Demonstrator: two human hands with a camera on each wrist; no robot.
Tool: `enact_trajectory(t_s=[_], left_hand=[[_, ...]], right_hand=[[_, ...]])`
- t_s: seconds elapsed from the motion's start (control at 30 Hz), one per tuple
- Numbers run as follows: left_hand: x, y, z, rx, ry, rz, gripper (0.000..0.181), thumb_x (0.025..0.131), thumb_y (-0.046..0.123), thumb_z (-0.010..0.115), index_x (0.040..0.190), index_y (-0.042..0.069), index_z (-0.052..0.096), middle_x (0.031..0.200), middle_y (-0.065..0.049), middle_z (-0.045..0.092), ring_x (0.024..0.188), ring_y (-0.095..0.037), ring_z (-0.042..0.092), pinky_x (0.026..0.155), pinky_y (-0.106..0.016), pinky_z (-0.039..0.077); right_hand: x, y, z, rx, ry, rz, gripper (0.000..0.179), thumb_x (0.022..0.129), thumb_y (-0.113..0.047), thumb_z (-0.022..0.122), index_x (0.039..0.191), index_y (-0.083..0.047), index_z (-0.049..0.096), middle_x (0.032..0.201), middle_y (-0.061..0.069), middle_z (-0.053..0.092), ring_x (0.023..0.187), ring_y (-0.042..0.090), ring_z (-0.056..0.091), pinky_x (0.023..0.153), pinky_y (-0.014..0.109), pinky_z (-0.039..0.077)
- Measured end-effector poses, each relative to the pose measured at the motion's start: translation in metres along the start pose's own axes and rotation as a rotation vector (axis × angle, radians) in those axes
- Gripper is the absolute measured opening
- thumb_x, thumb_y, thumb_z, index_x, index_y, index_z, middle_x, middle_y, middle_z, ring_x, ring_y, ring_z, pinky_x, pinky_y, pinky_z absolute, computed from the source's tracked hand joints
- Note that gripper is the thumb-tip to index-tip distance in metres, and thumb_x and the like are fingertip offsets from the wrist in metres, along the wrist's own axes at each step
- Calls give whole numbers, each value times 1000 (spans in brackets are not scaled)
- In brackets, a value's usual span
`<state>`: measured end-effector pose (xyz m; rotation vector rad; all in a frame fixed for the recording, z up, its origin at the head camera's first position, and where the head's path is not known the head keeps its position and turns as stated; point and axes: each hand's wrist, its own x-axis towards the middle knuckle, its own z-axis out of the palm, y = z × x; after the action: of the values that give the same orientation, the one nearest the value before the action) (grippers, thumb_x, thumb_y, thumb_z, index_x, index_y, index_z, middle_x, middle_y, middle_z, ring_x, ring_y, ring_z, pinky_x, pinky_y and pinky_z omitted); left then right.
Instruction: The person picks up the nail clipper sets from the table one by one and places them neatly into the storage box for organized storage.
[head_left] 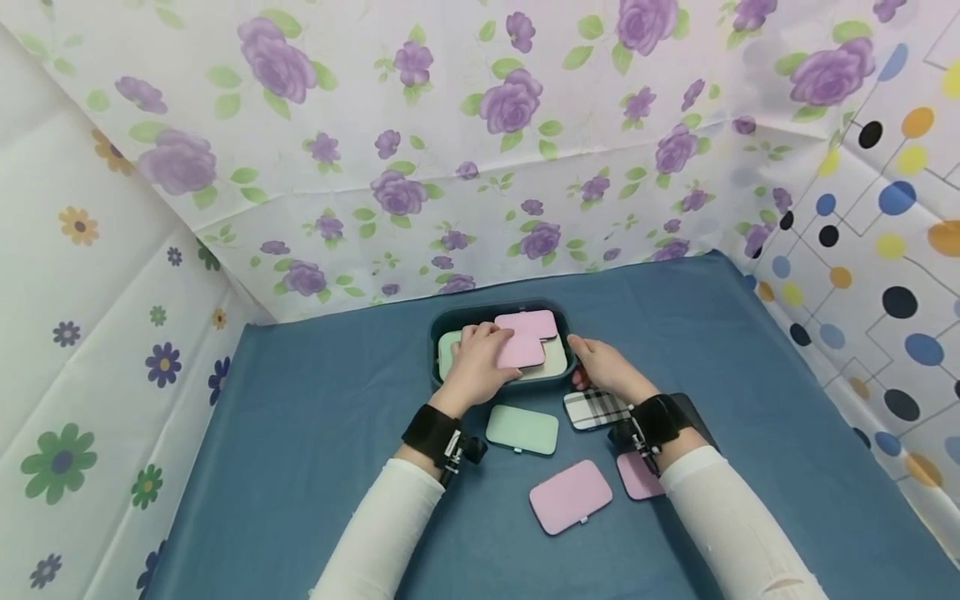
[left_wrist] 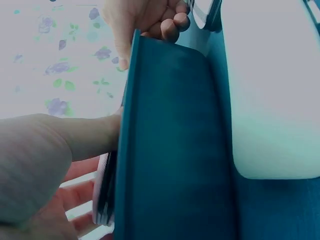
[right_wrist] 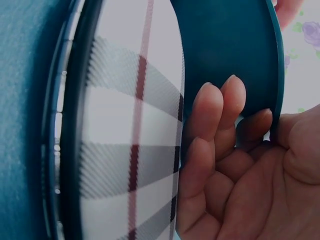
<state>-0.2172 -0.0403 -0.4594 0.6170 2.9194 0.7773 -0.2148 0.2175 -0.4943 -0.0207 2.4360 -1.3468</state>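
A dark teal plastic bin [left_wrist: 175,135] holds several flat, rounded clasp cases. My left hand [head_left: 477,360] reaches over its front rim and grips a pink case [head_left: 525,353] between thumb and fingers. That case lies over a cream case [head_left: 556,360], in front of another pink case [head_left: 531,322]. A mint green case [head_left: 446,350] shows at the bin's left end, partly behind the hand. At the right end, my right hand [head_left: 611,367] pinches the bin's rim with thumb and finger. Just below that hand is a plaid case [right_wrist: 132,125], its other fingers curled close beside it.
On the blue cloth [head_left: 322,467] in front of the bin lie a mint green case [head_left: 522,430] and a pink case [head_left: 572,497]. Another pink case [head_left: 637,475] is partly hidden under the right wrist. A flowered sheet [head_left: 390,167] hangs behind the bin.
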Motion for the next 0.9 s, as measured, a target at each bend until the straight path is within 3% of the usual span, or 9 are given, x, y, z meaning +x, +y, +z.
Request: enact_trajectory(t_s=[0.13, 0.37, 0.67, 0.9], left_hand=[[3, -3, 2, 23, -28, 26, 64, 97, 34, 84, 153, 13, 59, 148, -13, 55, 138, -38, 38, 106, -60, 35], [14, -8, 4, 11, -82, 156, 62, 94, 27, 88, 147, 6, 63, 138, -15, 59, 125, -35, 50, 110, -51, 39], [26, -9, 19, -28, -126, 107, 65, 94, 33, 87, 150, 10, 63, 127, -12, 52, 113, -28, 48, 100, -40, 45], [23, -12, 22, -88, -94, 109, 63, 94, 30, 87, 148, 7, 64, 127, -14, 52, 116, -29, 47, 102, -42, 44]], right_hand=[[0, 0, 0, -4, 1, -6, 70, 117, -55, 26, 143, 5, 52, 87, 11, 67, 78, 23, 66, 81, 39, 56], [-2, -2, 0, -5, 2, -9, 69, 117, -54, 26, 144, 5, 51, 86, 11, 67, 77, 23, 66, 81, 39, 56], [-1, 0, 1, -15, 7, 6, 69, 117, -54, 25, 138, 5, 55, 85, 10, 67, 76, 21, 66, 79, 37, 56], [-1, -1, 3, -14, 9, -6, 70, 117, -53, 26, 142, 6, 53, 85, 11, 67, 76, 22, 67, 82, 38, 57]])
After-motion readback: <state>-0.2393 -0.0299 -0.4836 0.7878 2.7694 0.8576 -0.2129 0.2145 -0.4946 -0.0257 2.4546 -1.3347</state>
